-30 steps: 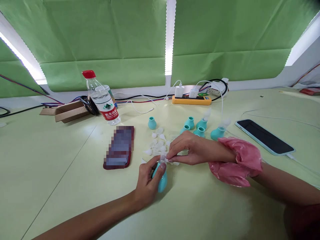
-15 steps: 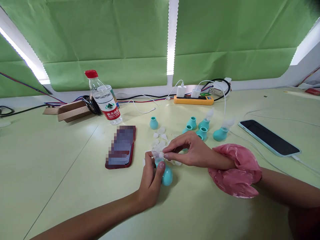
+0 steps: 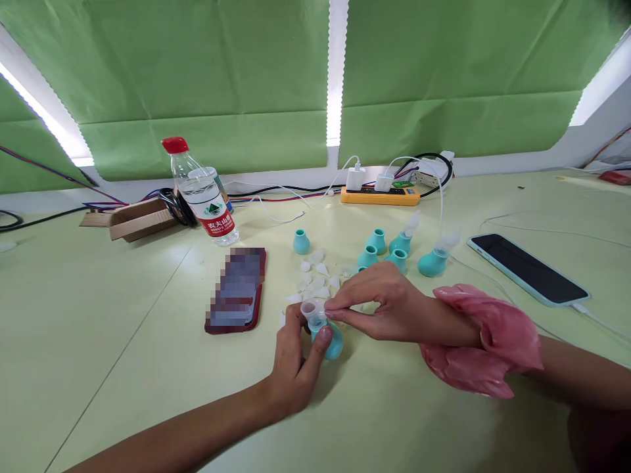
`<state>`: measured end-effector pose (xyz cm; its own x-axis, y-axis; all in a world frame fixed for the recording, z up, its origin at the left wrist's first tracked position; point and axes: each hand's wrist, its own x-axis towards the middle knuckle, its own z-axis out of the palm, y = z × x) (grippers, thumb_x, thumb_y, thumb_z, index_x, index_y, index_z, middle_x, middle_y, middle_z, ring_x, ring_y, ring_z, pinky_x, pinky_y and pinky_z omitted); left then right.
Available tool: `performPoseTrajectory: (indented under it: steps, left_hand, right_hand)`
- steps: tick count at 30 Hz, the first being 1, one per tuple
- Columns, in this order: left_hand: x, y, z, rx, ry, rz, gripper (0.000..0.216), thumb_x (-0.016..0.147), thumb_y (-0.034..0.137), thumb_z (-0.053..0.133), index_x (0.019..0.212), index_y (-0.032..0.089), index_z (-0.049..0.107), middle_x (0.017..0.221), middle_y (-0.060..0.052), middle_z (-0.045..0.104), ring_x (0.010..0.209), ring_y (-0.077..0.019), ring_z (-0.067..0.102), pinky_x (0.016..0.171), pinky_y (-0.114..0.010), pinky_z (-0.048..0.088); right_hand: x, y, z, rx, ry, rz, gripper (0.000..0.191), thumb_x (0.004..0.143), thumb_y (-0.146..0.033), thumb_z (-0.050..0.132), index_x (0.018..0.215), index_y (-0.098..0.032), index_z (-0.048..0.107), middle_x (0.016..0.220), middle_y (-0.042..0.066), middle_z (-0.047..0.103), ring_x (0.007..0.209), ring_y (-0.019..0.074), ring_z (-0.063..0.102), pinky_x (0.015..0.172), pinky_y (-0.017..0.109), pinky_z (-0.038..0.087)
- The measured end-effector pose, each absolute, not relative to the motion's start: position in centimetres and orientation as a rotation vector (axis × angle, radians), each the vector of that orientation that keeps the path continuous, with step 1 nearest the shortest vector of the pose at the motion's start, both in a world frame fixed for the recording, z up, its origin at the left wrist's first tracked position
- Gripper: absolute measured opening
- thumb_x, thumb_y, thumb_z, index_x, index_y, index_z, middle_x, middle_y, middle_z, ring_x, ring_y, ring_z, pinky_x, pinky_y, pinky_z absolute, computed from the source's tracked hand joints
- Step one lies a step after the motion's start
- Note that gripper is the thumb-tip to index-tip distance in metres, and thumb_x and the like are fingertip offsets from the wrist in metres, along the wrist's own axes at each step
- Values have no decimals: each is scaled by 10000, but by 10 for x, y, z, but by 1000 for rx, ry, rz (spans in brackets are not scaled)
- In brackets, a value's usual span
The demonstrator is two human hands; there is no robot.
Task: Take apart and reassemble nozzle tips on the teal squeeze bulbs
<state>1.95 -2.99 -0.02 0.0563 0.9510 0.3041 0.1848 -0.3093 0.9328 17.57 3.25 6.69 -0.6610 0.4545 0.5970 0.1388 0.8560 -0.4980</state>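
My left hand (image 3: 296, 358) grips a teal rubber bulb (image 3: 334, 341) on the pale green table (image 3: 123, 368), thumb and fingers wrapped round its neck. A clear plastic tip (image 3: 312, 311) sits at the bulb's mouth, and my right hand (image 3: 379, 303) pinches it with thumb and forefinger. A pink plastic bag (image 3: 486, 341) is bunched round my right wrist. Just beyond my hands lies a scatter of small white tips (image 3: 315, 276). Several more teal bulbs (image 3: 379, 246) stand behind them, two with clear tips fitted.
A red phone (image 3: 235, 289) lies left of my hands. A water bottle (image 3: 202, 194) and a cardboard box (image 3: 133, 220) stand at the back left. An orange power strip (image 3: 379, 195) with chargers is at the back. A phone on a cable (image 3: 527, 268) lies right.
The bulb has turned more upright in my left hand, and the clear tip now shows at its mouth. My right hand has shifted slightly lower and right, still pinching the tip.
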Motion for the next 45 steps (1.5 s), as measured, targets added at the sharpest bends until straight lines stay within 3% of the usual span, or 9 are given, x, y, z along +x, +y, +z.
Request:
performPoseTrajectory:
  steps: [10,19,28,39,45]
  left_hand:
    - [17,-30,-2,1878,1213,1280,102,814,261,429,891,198,405,824,-32,516,800,-168,503,695,-307,424]
    - [18,-32,-4,1785,1174,1288,131,817,249,431,928,182,410,865,-62,511,833,-192,503,728,-353,423]
    - [22,-30,1,1526,1077,1313,147,848,326,399,909,194,371,872,-42,538,791,-154,510,687,-286,416]
    - [21,-29,0,1569,1085,1309,151,851,338,398,928,212,367,883,-23,506,799,-138,481,696,-265,385]
    - [21,-30,1,1528,1100,1289,168,843,350,414,912,206,364,909,-35,525,841,-150,492,724,-277,381]
  right_hand:
    - [175,31,65,-327,-2240,495,100,723,-114,547,665,-127,628,526,-3,604,477,54,528,473,149,404]
    - [174,28,67,-341,-2257,387,117,737,-122,517,650,-136,594,499,-15,557,460,47,476,472,155,379]
    - [172,28,65,-407,-2257,238,119,717,-108,514,623,-151,572,493,-25,545,449,54,456,463,176,362]
    - [172,35,65,-482,-2219,691,92,716,-158,580,754,-144,662,636,20,661,552,93,584,516,189,463]
    - [172,35,61,-506,-2193,573,79,710,-140,576,682,-137,650,580,13,650,503,81,569,483,174,433]
